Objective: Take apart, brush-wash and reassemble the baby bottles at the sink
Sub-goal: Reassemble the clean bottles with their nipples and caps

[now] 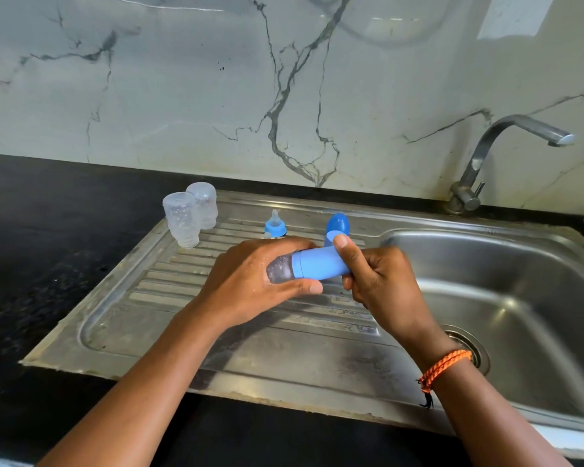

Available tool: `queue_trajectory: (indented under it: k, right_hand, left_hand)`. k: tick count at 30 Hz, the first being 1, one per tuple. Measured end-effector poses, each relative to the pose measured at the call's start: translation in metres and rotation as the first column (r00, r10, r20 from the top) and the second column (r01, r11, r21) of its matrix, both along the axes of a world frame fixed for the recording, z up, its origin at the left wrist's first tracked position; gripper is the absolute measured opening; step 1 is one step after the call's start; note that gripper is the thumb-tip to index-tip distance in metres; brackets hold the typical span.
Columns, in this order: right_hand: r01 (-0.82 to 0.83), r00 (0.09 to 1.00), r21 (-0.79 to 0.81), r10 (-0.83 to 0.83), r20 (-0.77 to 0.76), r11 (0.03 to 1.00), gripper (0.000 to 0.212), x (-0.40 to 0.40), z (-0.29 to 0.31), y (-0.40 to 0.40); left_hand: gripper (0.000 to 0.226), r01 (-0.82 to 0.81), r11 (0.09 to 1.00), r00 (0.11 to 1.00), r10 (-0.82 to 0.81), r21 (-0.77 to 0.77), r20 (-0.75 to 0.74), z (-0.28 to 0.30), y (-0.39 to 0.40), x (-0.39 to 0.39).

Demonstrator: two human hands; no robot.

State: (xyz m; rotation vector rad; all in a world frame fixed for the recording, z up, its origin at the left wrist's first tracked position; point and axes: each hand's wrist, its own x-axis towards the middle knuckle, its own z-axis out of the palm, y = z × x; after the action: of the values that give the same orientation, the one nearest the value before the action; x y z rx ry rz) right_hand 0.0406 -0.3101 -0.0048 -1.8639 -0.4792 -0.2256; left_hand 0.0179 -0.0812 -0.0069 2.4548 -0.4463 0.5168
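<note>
Both grips clamp one baby bottle point(312, 266) before the tap point(506, 156): left hand point(250, 281) round its wet, slippery clear body, right hand point(375, 274) round the blue cap; light, rigid plastic.

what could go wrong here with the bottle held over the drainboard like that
Both hands look wet: the left hand grips the clear bottle body and the right hand the blue cap, so either grip might slip. A dropped part could knock over the two upturned bottles or the nipple ring.
</note>
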Motion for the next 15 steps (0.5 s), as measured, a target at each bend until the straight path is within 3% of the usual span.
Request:
queue_trajectory:
  k: [5,9,12,15]
  right_hand:
    - [-0.071,0.995,0.075,0.076,-0.063,0.995,0.089,-0.012,0.002,0.015]
    - [-0.164,0.974,0.232,0.195,-0.117,0.959,0.064,-0.02,0.001,0.025]
    - [-0.239,0.962,0.133,0.254,-0.104,0.962,0.035,-0.023,0.001,0.041]
    - [-0.294,0.956,-0.044,0.293,-0.012,0.955,0.042,-0.018,0.001,0.071]
  left_hand:
    - [0.047,0.037,0.995,0.999,-0.04,-0.092,-0.026,0.003,0.0,-0.002]
    - [0.045,0.041,0.958,0.998,-0.054,-0.285,-0.038,0.01,0.0,-0.001]
    - [0.044,0.082,0.86,0.987,-0.142,-0.504,-0.081,0.01,0.009,-0.004]
    - [0.048,0.05,0.72,0.975,-0.185,-0.693,-0.123,-0.001,0.028,-0.018]
